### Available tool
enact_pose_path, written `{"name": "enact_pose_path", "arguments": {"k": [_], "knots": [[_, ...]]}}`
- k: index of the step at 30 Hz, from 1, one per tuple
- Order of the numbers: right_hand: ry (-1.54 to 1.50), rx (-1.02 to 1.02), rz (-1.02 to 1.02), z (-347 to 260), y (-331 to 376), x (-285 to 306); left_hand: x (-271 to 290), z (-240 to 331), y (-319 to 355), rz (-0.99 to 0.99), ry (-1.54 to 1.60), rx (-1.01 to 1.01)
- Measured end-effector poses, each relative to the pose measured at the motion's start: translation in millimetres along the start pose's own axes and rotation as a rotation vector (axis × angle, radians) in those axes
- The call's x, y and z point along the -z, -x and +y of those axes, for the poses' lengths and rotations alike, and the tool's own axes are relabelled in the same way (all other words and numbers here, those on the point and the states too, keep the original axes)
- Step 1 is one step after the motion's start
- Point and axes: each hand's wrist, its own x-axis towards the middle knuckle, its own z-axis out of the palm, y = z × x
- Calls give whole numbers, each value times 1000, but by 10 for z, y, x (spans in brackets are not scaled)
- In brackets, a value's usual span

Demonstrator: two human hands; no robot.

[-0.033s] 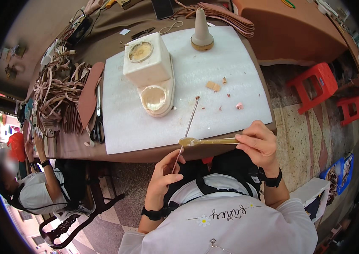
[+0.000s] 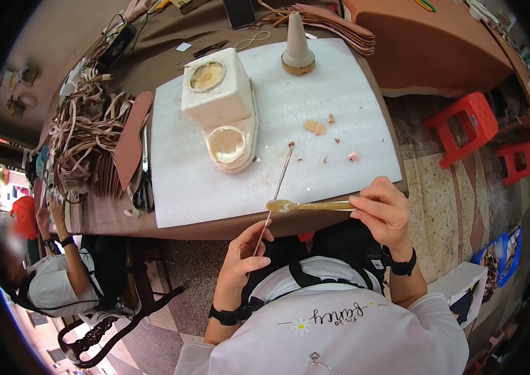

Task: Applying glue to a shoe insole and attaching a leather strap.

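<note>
Light: even, bright on mat point(image 2: 340, 81) | Shadows: soft, faint; right rim dim | Glare: left rim washed out, violet-fringed | Focus: left hand point(image 2: 244, 256), right hand point(image 2: 382, 210) fairly sharp; co-worker's head point(image 2: 7, 244) blurred | Distortion: fisheye bends table point(image 2: 158, 47) edges, corners black

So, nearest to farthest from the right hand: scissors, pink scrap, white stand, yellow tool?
1. Yellow tool: in the right hand.
2. Pink scrap: white sheet's right side.
3. White stand: sheet's left half.
4. Scissors: left of the sheet.

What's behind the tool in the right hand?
Thin metal rod, white sheet and brown tablecloth. The stretch of rod that the yellowish tool crosses is covered.
</note>
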Motion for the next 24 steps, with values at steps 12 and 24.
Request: {"name": "enact_pose_path", "arguments": {"k": [12, 24], "knots": [[-28, -67, 223, 58, -17, 48, -35, 88, 8, 25, -99, -2], [-52, 0, -31, -92, 17, -16, -61, 81, -9, 55, -62, -23]]}}
